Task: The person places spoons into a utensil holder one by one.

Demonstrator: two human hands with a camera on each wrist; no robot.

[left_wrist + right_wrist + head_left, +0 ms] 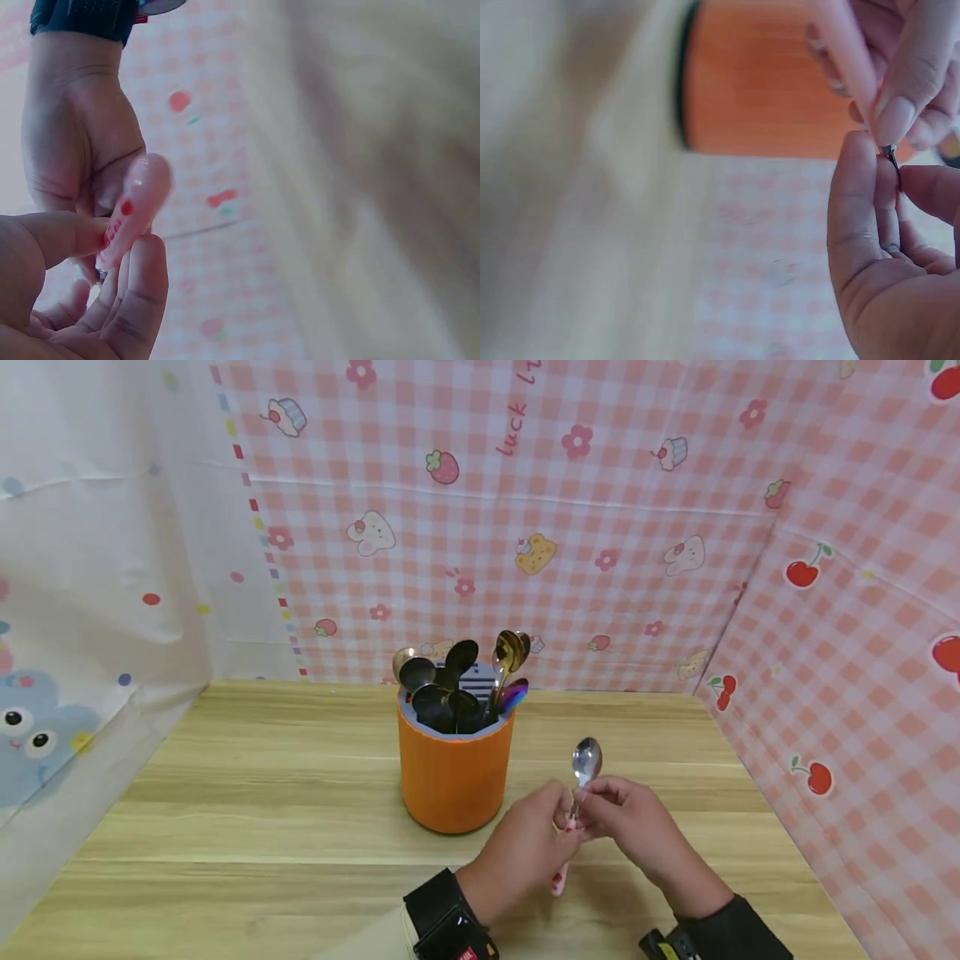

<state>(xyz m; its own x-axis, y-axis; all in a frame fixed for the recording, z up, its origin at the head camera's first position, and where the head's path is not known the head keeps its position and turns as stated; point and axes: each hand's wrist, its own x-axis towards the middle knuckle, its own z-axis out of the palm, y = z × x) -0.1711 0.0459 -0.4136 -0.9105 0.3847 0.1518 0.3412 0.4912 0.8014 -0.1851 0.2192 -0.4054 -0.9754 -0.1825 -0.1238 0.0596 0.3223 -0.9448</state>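
Note:
Between both hands is a spoon (587, 762) with a shiny metal bowl and a pink handle bearing red marks. Its bowl points up and away; the handle end (148, 184) tilts down toward the person. My left hand (528, 835) pinches the pink handle between thumb and fingers, close to where it meets the metal. Just above that grip, my right hand (637, 827) pinches the metal neck (897, 171) with thumb and fingertips. In the right wrist view the thumb and fingers of both hands nearly meet at that joint.
An orange utensil holder (453, 785) stands left of the hands, filled with several black spoons (435, 706), gold spoons (512, 652) and a rainbow-coloured one (513, 695). Behind the wooden table (262, 827) hangs a pink checked cloth (480, 527), which also runs along the right side.

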